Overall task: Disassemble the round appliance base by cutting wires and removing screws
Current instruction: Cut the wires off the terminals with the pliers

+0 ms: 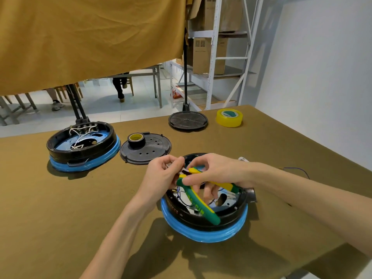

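Cloth-covered table (60, 208) is bearing everything, and the round appliance base (205, 224), black with a blue band around its foot, is sitting near the table's front edge, open side up. Behind and to the left of this base a second base (84, 148) is lying with white wires showing inside; between the two, a perforated black cover (153, 152) is carrying a roll of black tape (136, 140). Farther behind the worked base, another black cover (188, 120) and a yellow tape roll (229, 117) are resting.

Over the base's far rim, both hands are meeting. The right hand (217, 172) is curling its fingers round the yellow-and-green wire cutters (199, 195), whose handles are spreading apart and trailing down across the base's opening. The left hand (163, 174) is pinching something small at the cutter's nose, probably a wire, though it is too hidden to confirm.

The base itself is lying just under the fingers, untouched by either hand as far as can be seen. Judging from this, the left fingertips are sitting very near the blades, so a careless squeeze could nick them; and since nothing is steadying the base, a tug on the wire could drag or tip it.
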Demonstrator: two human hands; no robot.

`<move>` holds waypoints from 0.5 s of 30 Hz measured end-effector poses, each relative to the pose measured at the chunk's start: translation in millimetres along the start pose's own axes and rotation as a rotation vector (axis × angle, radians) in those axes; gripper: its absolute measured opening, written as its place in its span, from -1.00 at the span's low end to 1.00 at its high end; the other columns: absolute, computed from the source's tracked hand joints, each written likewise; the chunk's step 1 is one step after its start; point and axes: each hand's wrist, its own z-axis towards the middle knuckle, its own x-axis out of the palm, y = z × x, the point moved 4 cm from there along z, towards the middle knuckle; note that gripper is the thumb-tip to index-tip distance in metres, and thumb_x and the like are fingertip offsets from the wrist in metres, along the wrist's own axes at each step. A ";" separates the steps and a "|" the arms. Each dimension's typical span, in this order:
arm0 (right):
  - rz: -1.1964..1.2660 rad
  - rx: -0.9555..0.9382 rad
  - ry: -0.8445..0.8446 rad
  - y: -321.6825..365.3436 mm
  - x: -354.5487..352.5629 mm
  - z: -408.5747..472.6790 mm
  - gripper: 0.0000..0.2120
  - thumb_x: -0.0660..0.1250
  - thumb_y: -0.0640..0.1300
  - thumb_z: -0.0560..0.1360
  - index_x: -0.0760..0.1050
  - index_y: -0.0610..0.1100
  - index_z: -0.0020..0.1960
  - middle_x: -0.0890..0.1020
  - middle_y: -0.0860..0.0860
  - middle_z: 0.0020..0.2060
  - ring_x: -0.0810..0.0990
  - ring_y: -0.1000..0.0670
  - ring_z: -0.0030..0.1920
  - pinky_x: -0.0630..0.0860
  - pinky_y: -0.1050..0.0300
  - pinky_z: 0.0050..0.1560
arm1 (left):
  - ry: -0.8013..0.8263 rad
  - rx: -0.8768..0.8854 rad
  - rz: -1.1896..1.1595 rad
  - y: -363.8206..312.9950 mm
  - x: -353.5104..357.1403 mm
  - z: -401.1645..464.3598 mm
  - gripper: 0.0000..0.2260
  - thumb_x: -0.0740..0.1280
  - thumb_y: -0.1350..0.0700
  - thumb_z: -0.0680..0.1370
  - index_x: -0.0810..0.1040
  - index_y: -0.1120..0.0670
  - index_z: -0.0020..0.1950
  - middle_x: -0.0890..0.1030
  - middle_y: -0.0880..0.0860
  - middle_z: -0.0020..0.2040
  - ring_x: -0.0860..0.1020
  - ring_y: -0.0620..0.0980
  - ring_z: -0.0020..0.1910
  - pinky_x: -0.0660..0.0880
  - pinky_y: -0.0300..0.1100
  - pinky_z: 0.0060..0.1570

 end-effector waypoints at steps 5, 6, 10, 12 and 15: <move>-0.929 -0.093 -0.421 9.7 8.3 -10.5 -0.31 0.39 0.46 0.32 0.36 0.02 0.23 0.54 0.11 -0.01 0.55 0.04 -0.04 0.60 0.01 -0.04 | -0.126 0.004 -0.029 7.4 -1.3 0.0 -0.76 0.34 0.01 0.66 0.60 0.14 -0.10 0.59 0.01 -0.45 0.51 -0.14 -0.49 0.45 -0.33 -0.46; -0.990 -0.116 -0.444 9.5 9.2 -9.6 -0.39 0.40 0.37 0.37 0.38 -0.01 0.20 0.52 0.07 -0.02 0.52 0.00 -0.04 0.57 -0.02 -0.04 | -0.152 0.041 -0.010 7.2 -0.3 -1.4 -0.77 0.34 0.01 0.66 0.60 0.13 -0.08 0.62 0.03 -0.43 0.55 -0.12 -0.47 0.48 -0.33 -0.44; -0.963 -0.052 -0.369 7.4 -1.8 -11.0 -0.55 0.40 0.22 0.45 0.44 -0.07 0.15 0.48 0.00 -0.06 0.50 -0.08 -0.05 0.50 -0.04 -0.08 | -0.365 0.184 0.168 19.2 -15.0 -7.9 -0.79 0.24 -0.02 0.70 0.58 -0.01 -0.05 0.62 -0.04 -0.25 0.56 -0.15 -0.28 0.51 -0.28 -0.26; -1.015 -0.007 -0.313 4.9 -5.3 -12.1 -0.50 0.41 0.22 0.44 0.46 -0.10 0.19 0.49 -0.02 -0.04 0.52 -0.09 -0.04 0.54 -0.07 -0.06 | -0.379 0.124 0.166 33.2 -20.4 -6.7 -0.79 0.16 0.03 0.73 0.58 -0.07 0.05 0.63 -0.13 -0.05 0.56 -0.26 -0.06 0.52 -0.30 -0.01; -1.050 0.026 -0.267 4.3 -3.9 -10.2 -0.40 0.43 0.24 0.41 0.47 -0.13 0.27 0.59 -0.07 0.07 0.58 -0.12 0.03 0.61 -0.13 0.00 | -0.279 0.025 0.090 52.9 -13.0 -4.8 -0.75 0.12 0.09 0.74 0.57 0.00 0.27 0.63 -0.11 0.15 0.57 -0.21 0.18 0.54 -0.31 0.12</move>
